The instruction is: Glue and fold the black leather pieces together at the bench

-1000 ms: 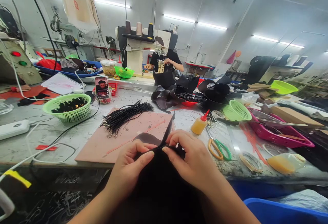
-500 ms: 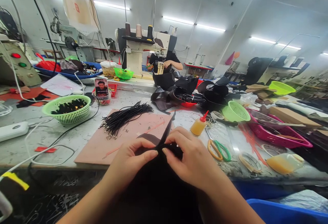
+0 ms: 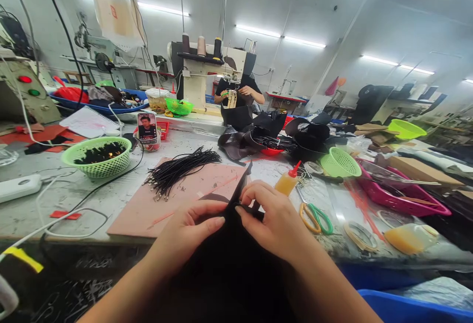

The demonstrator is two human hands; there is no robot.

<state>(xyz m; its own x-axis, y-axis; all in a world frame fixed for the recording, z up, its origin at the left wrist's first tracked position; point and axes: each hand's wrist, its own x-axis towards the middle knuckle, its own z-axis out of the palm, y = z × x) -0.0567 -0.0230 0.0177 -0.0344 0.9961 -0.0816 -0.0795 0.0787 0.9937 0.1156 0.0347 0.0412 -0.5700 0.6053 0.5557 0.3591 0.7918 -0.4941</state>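
Observation:
My left hand (image 3: 192,227) pinches the edge of a dark, leather-like piece (image 3: 240,184) between thumb and fingers. On the other side of its upright flap, my right hand (image 3: 275,222) is closed on the same piece, thumb and fingertips together. The lower part of the piece merges with the black clothing below, so its full shape cannot be made out. Just beyond my hands lies a pinkish board (image 3: 129,217) with a bundle of black cords (image 3: 183,168) on it. A red-tipped glue bottle (image 3: 286,183) stands right of the board.
Scissors (image 3: 318,218) and a tape roll (image 3: 360,237) lie to the right, near a magenta basket (image 3: 391,192). A pale green basket (image 3: 99,168) and a phone (image 3: 148,128) stand left. Black leather pieces (image 3: 238,143) are heaped behind. A co-worker (image 3: 253,91) sits at a sewing machine.
My right fingertips have moved slightly up along the flap, and a small gap has opened between the hands. The left hand stays nearly in place.

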